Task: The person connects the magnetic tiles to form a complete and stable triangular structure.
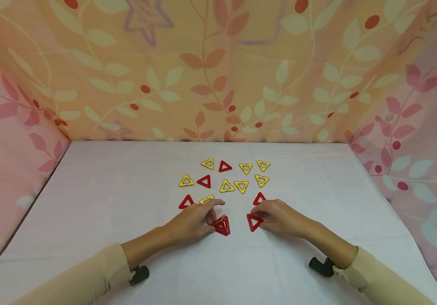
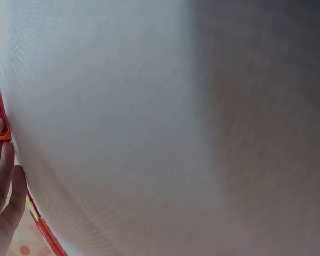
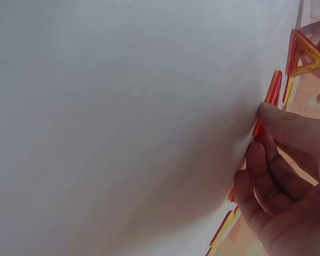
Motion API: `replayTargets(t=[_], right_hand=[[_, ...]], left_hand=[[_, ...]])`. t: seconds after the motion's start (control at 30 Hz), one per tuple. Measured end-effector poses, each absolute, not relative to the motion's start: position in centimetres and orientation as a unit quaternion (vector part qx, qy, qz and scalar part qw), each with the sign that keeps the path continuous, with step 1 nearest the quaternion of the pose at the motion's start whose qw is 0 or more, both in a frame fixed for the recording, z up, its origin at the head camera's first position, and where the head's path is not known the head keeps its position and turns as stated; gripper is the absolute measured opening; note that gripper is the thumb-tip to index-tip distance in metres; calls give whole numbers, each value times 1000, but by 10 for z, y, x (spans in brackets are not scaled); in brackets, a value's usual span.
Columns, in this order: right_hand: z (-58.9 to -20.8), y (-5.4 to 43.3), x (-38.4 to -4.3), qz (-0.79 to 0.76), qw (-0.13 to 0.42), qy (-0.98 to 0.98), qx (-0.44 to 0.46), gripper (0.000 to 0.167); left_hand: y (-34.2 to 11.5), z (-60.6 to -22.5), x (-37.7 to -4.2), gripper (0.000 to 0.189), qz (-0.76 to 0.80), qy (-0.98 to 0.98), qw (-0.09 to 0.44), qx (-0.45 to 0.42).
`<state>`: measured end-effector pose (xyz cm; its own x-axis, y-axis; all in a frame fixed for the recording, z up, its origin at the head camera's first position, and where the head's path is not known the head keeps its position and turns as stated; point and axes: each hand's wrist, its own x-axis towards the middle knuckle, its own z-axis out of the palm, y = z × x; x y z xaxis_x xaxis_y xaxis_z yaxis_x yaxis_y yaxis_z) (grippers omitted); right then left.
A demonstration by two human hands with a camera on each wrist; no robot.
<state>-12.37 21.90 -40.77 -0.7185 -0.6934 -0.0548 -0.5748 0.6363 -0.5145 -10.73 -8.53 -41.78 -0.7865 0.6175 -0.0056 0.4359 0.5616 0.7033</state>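
My left hand point(image 1: 193, 221) grips a small cluster of joined triangle tiles point(image 1: 222, 225) near the front middle of the table. In the right wrist view this cluster point(image 3: 307, 60) shows one red-edged face and one yellow one, standing at an angle to each other. To its right, my right hand point(image 1: 282, 218) pinches a single red triangle tile point(image 1: 254, 222) between thumb and fingers, apart from the cluster. Just behind that hand lies another red triangle tile point(image 1: 259, 198), partly covered. A yellow triangle tile point(image 1: 206, 198) is partly hidden behind my left hand.
Several flat yellow triangle tiles point(image 1: 227, 185) and a few red ones point(image 1: 205, 181) lie spread behind the hands on the white tabletop point(image 1: 108, 190). Flowered curtains point(image 1: 211, 76) hang along the back and both sides. Each wrist carries a black camera mount point(image 1: 139, 275).
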Motion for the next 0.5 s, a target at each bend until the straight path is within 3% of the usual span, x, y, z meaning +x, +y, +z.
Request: replayTargets(t=[0.5], right_hand=[[-402, 195, -122, -229, 151, 897, -348, 35]], left_hand=[[-85, -416, -107, 65, 357, 875, 129, 302]])
